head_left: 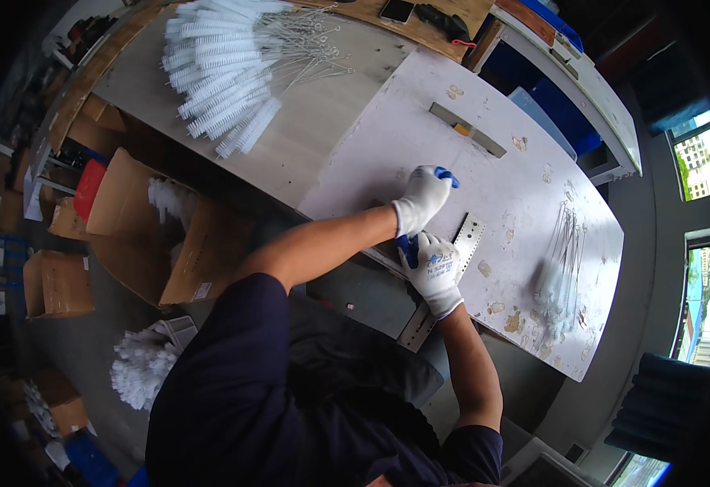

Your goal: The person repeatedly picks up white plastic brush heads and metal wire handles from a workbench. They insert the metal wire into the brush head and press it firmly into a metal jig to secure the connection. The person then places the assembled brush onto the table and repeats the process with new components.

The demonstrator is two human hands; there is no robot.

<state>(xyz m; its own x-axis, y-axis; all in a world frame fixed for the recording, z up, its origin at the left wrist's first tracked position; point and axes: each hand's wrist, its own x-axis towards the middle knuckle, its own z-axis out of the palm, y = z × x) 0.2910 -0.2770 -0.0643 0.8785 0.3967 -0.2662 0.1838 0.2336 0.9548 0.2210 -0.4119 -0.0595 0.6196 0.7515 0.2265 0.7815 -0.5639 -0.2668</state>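
Note:
Both my hands wear white gloves with blue palms and meet near the front edge of the pale table [525, 195]. My left hand [424, 199] is closed, its fingers curled inward above the tabletop. Just nearer to me, my right hand [434, 266] is also closed, thumb and fingers drawn together over a perforated metal strip [469, 235] that crosses the table edge. Whatever lies within either hand is hidden by the gloves. To the right rests a loose bunch of thin wire-handled brushes [562, 268] with whitish bristles.
A large fan of white tube brushes [225, 73] with looped wire handles covers the table's far left. A flat metal bar [469, 130] lies farther back. Cardboard boxes [132, 203] and a bundle of white brushes [140, 369] stand at lower left. A phone [397, 10] sits at the far edge.

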